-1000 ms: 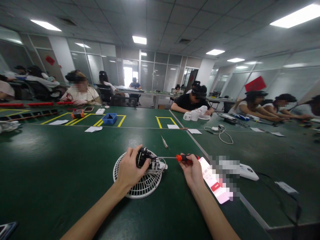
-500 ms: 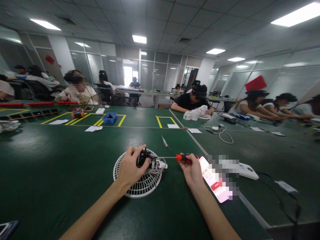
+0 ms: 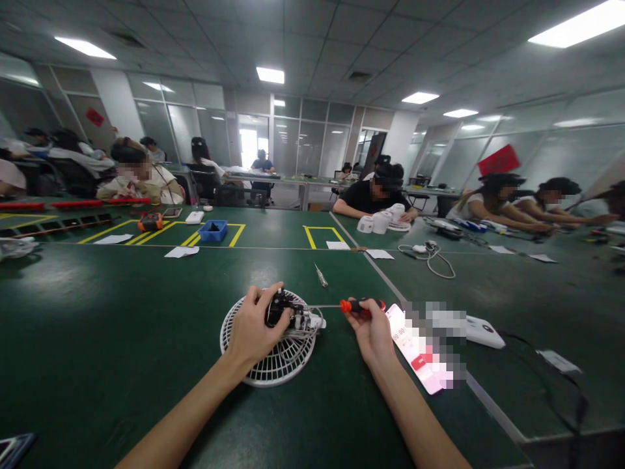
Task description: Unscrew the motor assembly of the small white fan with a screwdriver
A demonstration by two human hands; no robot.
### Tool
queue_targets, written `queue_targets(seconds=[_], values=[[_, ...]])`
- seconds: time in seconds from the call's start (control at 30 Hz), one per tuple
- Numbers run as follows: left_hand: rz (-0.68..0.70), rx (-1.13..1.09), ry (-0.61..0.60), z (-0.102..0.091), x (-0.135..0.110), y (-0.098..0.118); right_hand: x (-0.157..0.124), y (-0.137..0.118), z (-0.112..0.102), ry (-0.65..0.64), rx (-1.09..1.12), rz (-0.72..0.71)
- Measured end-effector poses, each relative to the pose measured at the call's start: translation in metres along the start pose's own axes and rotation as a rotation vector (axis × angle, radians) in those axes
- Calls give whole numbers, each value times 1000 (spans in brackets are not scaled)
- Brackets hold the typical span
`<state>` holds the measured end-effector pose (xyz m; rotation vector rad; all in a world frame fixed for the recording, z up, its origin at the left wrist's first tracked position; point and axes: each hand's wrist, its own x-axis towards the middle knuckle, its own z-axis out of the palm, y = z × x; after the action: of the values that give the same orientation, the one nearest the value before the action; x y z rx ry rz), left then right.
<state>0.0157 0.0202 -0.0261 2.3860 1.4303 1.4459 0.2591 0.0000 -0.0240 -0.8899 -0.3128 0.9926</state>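
Note:
A white round fan grille (image 3: 273, 365) lies flat on the green table (image 3: 122, 326). On it sits a small black motor unit (image 3: 283, 311) with white wires. My left hand (image 3: 254, 332) is closed around that motor unit from the left. My right hand (image 3: 374, 332) grips a screwdriver with a red and black handle (image 3: 360, 304). Its thin shaft points left and its tip reaches the motor unit.
A loose screwdriver bit (image 3: 321, 276) lies beyond the grille. A phone (image 3: 415, 348) and a white box (image 3: 483, 331) lie to the right. Farther off are a blue tray (image 3: 213, 230), white fan parts (image 3: 383, 223), a cable (image 3: 432, 257) and several seated people.
Both hands and the screwdriver stay almost where they were. The view has shifted slightly, and the person at the far left has leaned further left.

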Motion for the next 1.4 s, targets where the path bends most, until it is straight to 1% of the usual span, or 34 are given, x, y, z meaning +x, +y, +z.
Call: queue_targets(seconds=[0.27,0.4,0.47,0.63,0.7,0.8,0.97,1.13,1.23,1.4], values=[[5,-18,31,1,-1,-1,-6,-3,6,36,-27,6],[14,-16,56,3,-2,-3,-11,-5,10,48,-42,-33],[43,-10,59,3,-1,-4,-12,-6,11,57,-60,-46],[193,-67,-40,0,4,-7,-14,-5,14,78,-124,-35],[221,-108,-65,-1,6,-7,-15,-5,15,93,-147,-41],[192,-150,-54,0,6,-8,-15,-2,15,109,-167,-59],[138,-202,1,3,4,-9,-13,1,14,94,-164,-61],[107,-223,4,4,3,-10,-13,0,13,90,-69,-48],[101,-212,1,3,3,-9,-13,-2,12,65,-10,-29],[94,-199,9,3,3,-7,-11,0,11,31,27,-33]])
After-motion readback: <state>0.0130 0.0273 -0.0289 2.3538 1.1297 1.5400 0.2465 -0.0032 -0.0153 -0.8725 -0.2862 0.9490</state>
